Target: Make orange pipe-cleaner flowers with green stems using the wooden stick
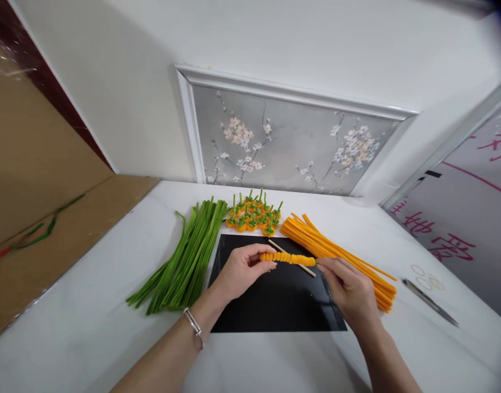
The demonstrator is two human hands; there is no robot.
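Observation:
A coiled orange pipe cleaner (289,258) stretches between my two hands above the black mat (267,305). My left hand (248,267) pinches its left end between thumb and fingers. At its right end a bit of green shows, and my right hand (346,284) is closed there with thumb and forefinger. Below the coil a thin wooden stick (308,269) lies slantwise on the mat, partly covered by the coil. Behind the mat stand several small orange pieces with green tops (252,221).
Left of the mat lies a bundle of green pipe cleaners (189,256); on the right, a bundle of orange pipe cleaners (349,256). Scissors or tweezers (430,302) and several clear rings (423,283) lie far right. A wall with a framed floral panel (291,142) closes the back.

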